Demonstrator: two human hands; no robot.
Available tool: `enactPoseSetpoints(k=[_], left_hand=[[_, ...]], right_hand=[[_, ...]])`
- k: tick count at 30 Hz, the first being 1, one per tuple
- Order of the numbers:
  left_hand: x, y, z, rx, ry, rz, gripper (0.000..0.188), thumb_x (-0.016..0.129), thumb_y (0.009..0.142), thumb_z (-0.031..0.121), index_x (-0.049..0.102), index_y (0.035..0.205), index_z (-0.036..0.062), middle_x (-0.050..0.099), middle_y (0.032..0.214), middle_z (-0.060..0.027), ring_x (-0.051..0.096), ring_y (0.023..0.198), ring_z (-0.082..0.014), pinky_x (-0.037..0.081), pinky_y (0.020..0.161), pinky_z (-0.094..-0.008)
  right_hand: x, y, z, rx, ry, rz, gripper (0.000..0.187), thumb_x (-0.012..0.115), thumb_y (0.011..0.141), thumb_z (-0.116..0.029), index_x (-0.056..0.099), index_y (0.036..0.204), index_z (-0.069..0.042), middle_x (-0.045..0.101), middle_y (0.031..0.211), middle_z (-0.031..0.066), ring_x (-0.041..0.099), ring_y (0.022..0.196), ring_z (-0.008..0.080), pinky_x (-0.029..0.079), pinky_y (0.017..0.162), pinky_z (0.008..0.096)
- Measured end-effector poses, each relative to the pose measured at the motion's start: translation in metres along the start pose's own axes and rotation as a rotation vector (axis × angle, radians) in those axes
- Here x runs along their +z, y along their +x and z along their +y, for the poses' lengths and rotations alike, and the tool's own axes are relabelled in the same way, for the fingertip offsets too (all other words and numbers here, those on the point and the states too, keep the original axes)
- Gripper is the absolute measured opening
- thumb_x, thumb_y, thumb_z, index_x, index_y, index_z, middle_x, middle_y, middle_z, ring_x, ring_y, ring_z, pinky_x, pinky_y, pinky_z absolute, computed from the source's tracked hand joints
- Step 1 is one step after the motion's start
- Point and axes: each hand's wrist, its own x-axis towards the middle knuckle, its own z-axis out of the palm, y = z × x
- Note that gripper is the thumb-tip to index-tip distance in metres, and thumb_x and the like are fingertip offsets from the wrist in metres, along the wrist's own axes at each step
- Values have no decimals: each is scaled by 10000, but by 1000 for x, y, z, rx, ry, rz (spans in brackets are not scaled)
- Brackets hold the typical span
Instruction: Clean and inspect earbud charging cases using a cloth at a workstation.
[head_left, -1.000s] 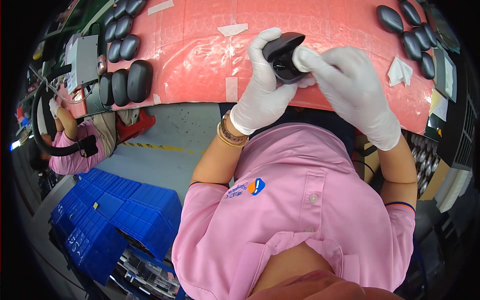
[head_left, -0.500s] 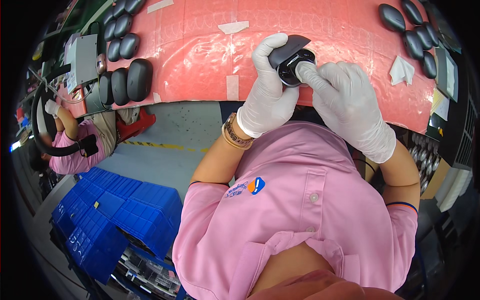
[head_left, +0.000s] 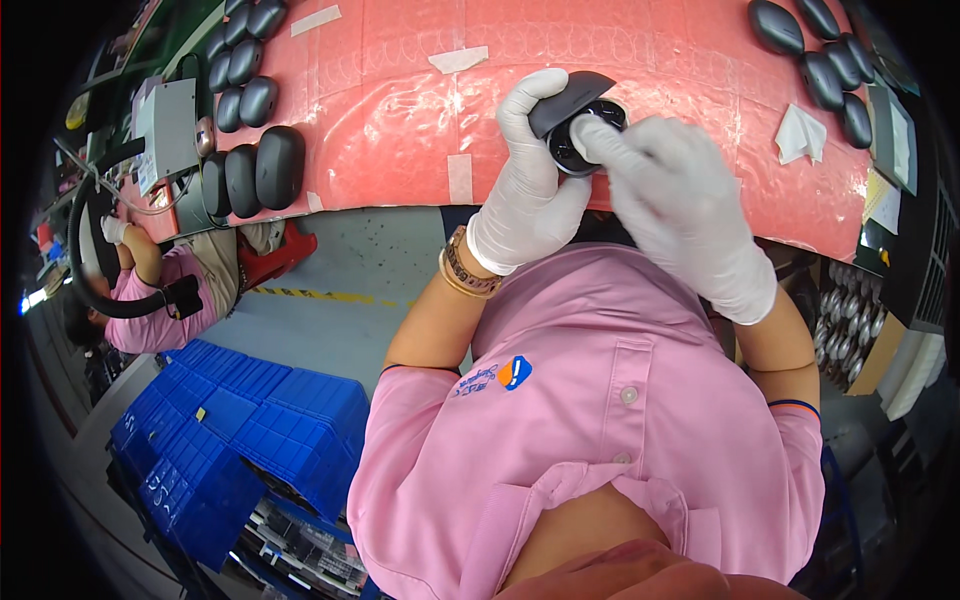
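Note:
In my gloved left hand (head_left: pixel 528 185) I hold a small dark grey case (head_left: pixel 572 98), which looks like an earbud charging case, over the table's front edge. Its lid is open and a glossy black inside (head_left: pixel 570 155) shows. My left fingers wrap round its left side and lid. My gloved right hand (head_left: pixel 675 185) is at the case, with one fingertip against the glossy inside. The other right fingers are smeared by motion, and whatever lies under that fingertip is hidden.
Several dark cases (head_left: pixel 245 60) stand at the table's left, near larger ones (head_left: pixel 279 165). More cases (head_left: pixel 822 80) lie at the right, by a white tissue (head_left: pixel 802 135). Taped pink sheeting (head_left: pixel 390 120) covers the table. Blue crates (head_left: pixel 240 420) and a co-worker (head_left: pixel 175 290) are at left.
My right hand has shifted slightly left and its fingertip has moved across the inside of the case. My left hand still holds the open case, a little further left.

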Motion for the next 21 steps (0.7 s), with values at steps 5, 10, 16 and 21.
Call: enactPoseSetpoints(k=[5,10,16,21], left_hand=[[-2,-3,-7,34,2,21,722,402,758,-213,108,1342,93,458,1194,-170,549,1050,-234,429,931,-329],[-1,-2,-7,104,-80,-25,702,417,771,-208,117,1333,87,476,1174,-174,545,1051,-236,442,917,-349],[3,-3,-12,195,87,34,696,424,773,-204,112,1329,75,495,1146,-192,573,1001,-237,465,886,-358],[9,-8,-14,245,144,77,673,456,796,-161,115,1330,65,512,1096,-196,592,945,-245,485,835,-353]], right_hand=[[-6,-1,4,-54,-26,-46,486,627,674,44,635,1134,-114,516,795,49,510,716,222,407,658,327],[-18,-3,13,-65,2,-81,499,623,653,61,636,1126,-97,502,775,40,499,704,209,400,658,329],[9,-15,-1,-85,-275,21,486,610,664,90,633,1128,-54,522,780,47,502,675,203,406,645,318],[22,-26,-17,366,544,18,514,636,666,27,602,1172,-58,527,805,45,514,692,213,432,679,329]])
